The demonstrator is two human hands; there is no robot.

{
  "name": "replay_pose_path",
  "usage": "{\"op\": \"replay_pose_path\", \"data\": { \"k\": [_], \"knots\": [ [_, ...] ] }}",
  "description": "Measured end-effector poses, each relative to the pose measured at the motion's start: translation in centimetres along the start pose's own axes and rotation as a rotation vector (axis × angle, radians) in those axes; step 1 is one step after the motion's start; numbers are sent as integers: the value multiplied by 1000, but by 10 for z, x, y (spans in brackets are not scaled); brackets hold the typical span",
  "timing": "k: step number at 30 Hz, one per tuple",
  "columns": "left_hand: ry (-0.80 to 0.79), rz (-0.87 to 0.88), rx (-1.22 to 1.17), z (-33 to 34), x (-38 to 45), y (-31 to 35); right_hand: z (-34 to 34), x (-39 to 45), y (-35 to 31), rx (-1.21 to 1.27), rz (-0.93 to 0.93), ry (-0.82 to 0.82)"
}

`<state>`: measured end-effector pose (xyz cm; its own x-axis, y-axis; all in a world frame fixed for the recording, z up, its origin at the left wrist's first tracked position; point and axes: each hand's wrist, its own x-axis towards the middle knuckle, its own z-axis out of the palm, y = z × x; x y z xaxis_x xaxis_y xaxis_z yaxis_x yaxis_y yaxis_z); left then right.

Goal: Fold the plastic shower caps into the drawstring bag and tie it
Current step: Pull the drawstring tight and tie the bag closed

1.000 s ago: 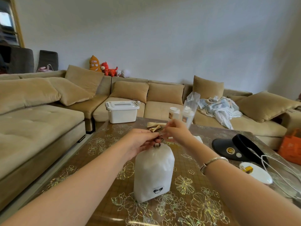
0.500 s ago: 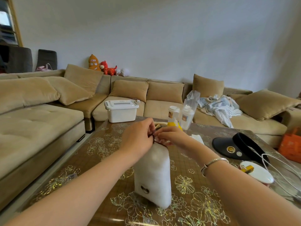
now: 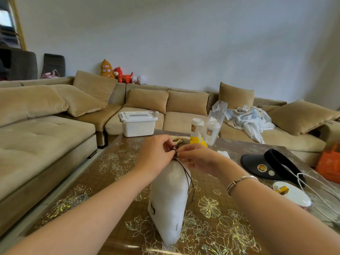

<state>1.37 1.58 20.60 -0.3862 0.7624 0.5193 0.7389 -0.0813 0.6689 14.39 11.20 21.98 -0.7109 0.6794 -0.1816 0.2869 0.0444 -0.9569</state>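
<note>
White drawstring bag point(image 3: 168, 197) stands tilted on floral table point(image 3: 114, 168). Left hand point(image 3: 156, 155) and right hand point(image 3: 197, 158) pinch brown cord point(image 3: 185, 173) at its gathered neck; loose ends hang down bag's side.

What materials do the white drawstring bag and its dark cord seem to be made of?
White drawstring bag: probably soft matte non-woven or thin fabric; it bulges and gathers at the neck without shine. Thin dark brown cord: seemingly braided textile string; it hangs limp down the bag's side.
</note>
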Motion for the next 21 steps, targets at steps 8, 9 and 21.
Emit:
{"op": "replay_pose_path", "data": {
  "k": [8,9,21],
  "knots": [
    [-29,-255,-311,-5,1,-1,1,10,-6,319,-42,432],
    [-34,-283,-345,-6,1,-2,-1,11,-7,399,-84,445],
    [-144,-601,-898,-5,3,-5,1,6,-10,702,-93,352]
  ]
}}
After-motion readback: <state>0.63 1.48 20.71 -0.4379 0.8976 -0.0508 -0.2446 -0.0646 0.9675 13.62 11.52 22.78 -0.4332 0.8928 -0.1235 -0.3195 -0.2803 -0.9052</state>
